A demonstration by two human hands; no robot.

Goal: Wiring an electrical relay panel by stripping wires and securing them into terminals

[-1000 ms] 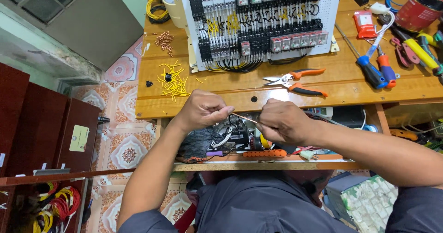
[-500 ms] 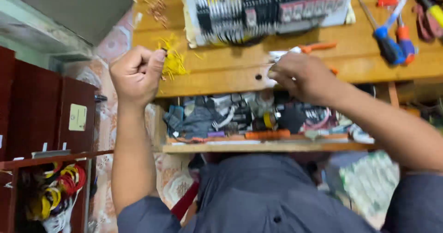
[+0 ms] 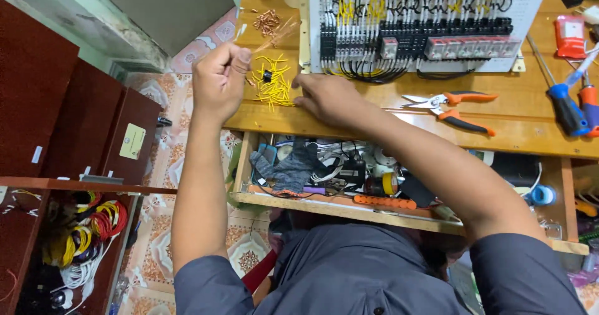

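Yellow wire offcuts (image 3: 272, 85) lie piled on the wooden bench (image 3: 374, 118), left of the wiring panel (image 3: 418, 24). Right hand (image 3: 327, 96) rests flat beside the pile, fingers loosely curled, gripping nothing visible. Left hand (image 3: 218, 78) is raised off the bench edge, closed in a fist, pinching thin copper strands (image 3: 274, 34). Orange-handled cutters (image 3: 449, 103) lie well apart.

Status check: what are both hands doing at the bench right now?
Left hand raised, closed on a thin wire. Right hand flat on bench, fingertips at yellow wire pile. Cutters lie beside, apart. Nothing blocking.
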